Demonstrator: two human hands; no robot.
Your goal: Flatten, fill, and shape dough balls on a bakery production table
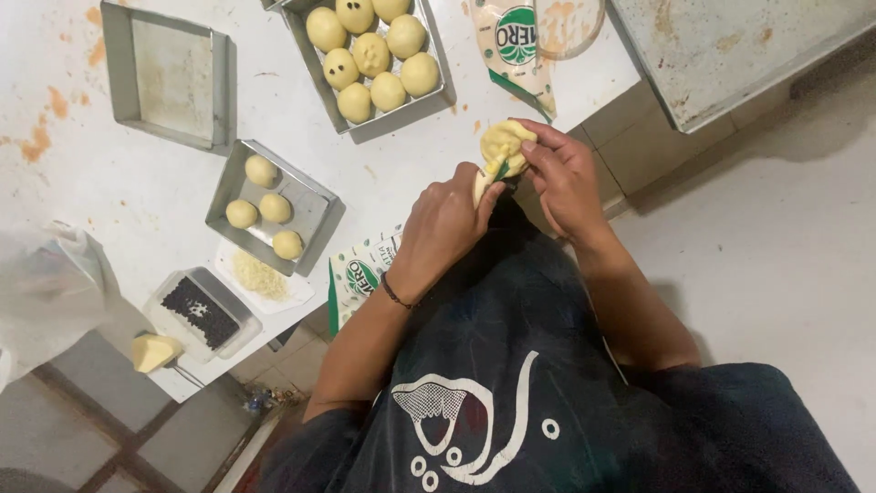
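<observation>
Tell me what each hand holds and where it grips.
Right hand cups the flattened dough piece by its edge; left hand pinches a piping bag near its tip.

The lower part of the piping bag [485,183] is hidden inside the left hand [444,224]; the underside of the dough piece [505,146] is covered by the right hand [564,178]; the far tray of dough balls [436,91] is cut by the top edge; the dark bits in the near-left container [203,312] are too small to be told.

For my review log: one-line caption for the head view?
Both hands, left hand and right hand, work a dough piece beside trays of dough balls.
</observation>
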